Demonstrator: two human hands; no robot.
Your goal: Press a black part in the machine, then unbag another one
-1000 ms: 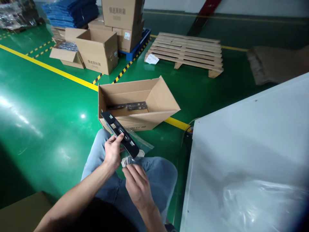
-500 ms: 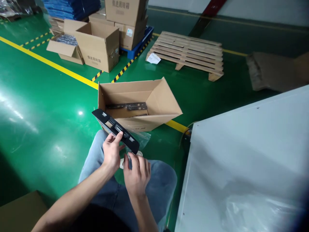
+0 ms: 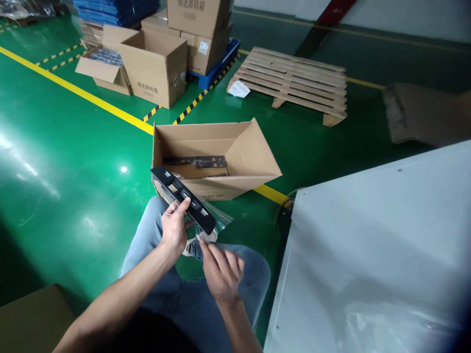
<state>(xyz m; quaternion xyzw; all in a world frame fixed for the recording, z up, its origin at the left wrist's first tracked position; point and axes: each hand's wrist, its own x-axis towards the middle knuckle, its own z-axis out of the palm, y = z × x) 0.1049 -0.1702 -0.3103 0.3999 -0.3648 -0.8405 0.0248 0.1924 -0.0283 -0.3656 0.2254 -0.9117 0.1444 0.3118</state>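
Observation:
A long black panel with cutouts is gripped by my left hand, its thumb on the panel's face. Clear plastic bag film shows beneath and beside the panel. My right hand pinches the film's edge just below the panel's lower right end. Behind the panel stands an open cardboard box on the floor, with dark flat parts lying inside, at least some of them wrapped in plastic.
A white surface fills the right side. Farther back are a wooden pallet, an open carton, stacked cartons on a blue pallet and blue stacked material. Part of another carton shows at lower left.
My right hand has moved right and slightly down, pulling the film out from the panel's end. The panel and my left hand have shifted slightly right in view.

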